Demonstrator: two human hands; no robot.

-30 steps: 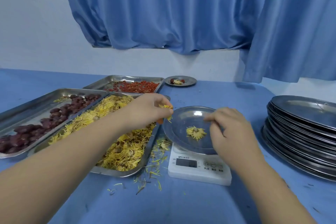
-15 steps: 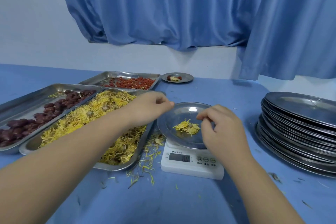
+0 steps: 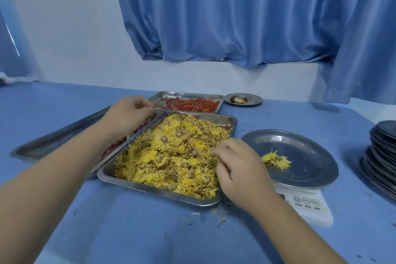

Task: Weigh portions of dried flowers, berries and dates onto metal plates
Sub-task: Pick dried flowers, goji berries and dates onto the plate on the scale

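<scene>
The flower tray (image 3: 150,189), heaped with dried flowers (image 3: 171,156), is set mid-desk (image 3: 128,231), its long axis running near-left to far-right. The right grip (image 3: 235,169) is curled into the flowers at the tray's right edge, and the left grip (image 3: 128,113) is curled over the date tray (image 3: 64,136). Whether anything is held cannot be told. A small clump (image 3: 276,159) is seen on the plate (image 3: 304,141) atop the scale (image 3: 308,205).

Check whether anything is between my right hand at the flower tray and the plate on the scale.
Nothing visible blocks it. The right hand is at the right end of the tray of dried flowers, and the metal plate on the scale lies just right of it. Only the tray's low rim lies between.
</scene>
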